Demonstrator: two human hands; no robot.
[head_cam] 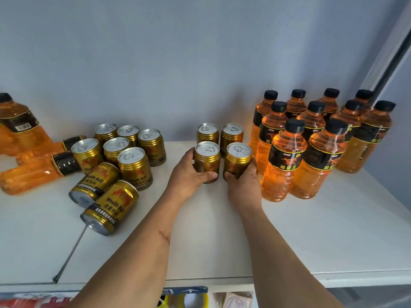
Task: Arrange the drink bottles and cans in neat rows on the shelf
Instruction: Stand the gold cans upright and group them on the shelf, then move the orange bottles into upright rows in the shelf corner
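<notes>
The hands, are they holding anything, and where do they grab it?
Yes. The left hand grips one gold can round its lower side, and the right hand grips another gold can the same way.

Both forearms run off the bottom edge, so nothing above the wrists and lower arms shows. The left hand (pixel 191 172) covers the lower label of its gold can (pixel 207 162), and the right hand (pixel 242 181) hides the lower side of its can (pixel 237 160). At the far left, a bottle (pixel 15 121) is cut by the frame edge. The back bottles (pixel 298 101) on the right are largely hidden by those in front. Below the shelf (pixel 333 230), the packets (pixel 233 300) are blurred and cut off, unreadable.
</notes>
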